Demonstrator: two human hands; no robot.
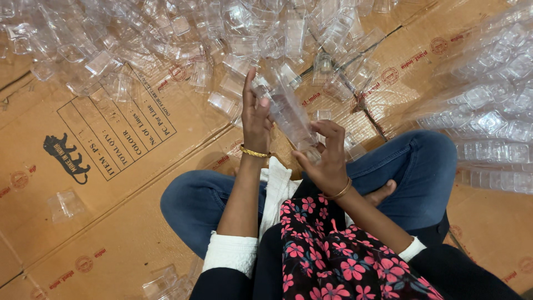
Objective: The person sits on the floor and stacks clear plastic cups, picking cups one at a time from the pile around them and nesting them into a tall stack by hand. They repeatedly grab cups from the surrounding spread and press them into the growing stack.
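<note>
I sit cross-legged on flattened cardboard (111,183). Both hands hold one nested stack of clear plastic trays (288,114) between them, tilted from upper left to lower right. My left hand (254,114) grips the stack's upper end, fingers stretched up along it. My right hand (327,158) pinches the lower end with thumb and fingers. Each wrist wears a gold bangle. A large heap of loose clear plastic trays (183,33) lies just beyond my hands.
Long bagged stacks of clear trays (494,122) lie at the right beside my knee. A single loose tray (65,204) rests at the left, and a few more trays (164,286) sit near the bottom edge. My blue-jeaned knees (427,161) spread left and right.
</note>
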